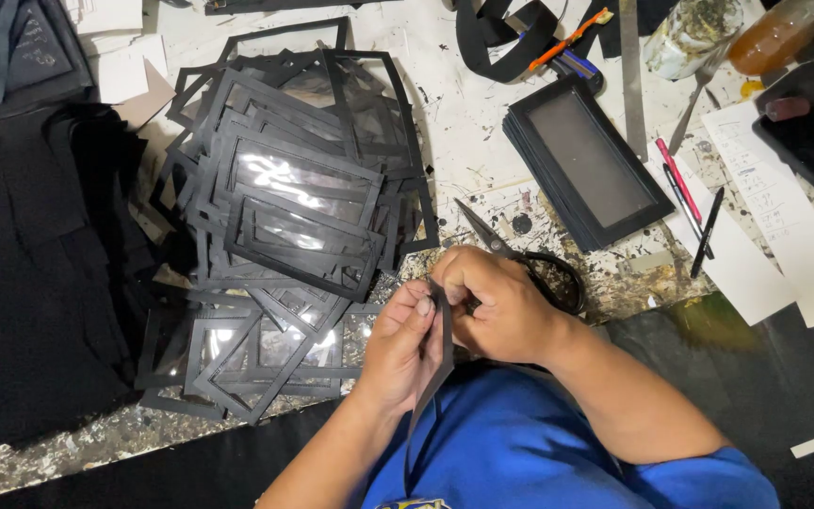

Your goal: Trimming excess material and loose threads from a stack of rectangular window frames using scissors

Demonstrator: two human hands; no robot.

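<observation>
Pinched edge-on in the grip of both hands, a thin black frame piece [442, 351] is held just above the blue shirt, the left hand [405, 349] closed on it from below and the right hand [494, 303] clenched on its upper end. To the left, a loose heap of black window frames [284, 207] is spread over the paint-stained surface [468, 123], while black scissors [520, 259] lie just behind the right hand. Farther right, a neat stack of black frames [586, 162] and several pens [685, 193] are seen.
</observation>
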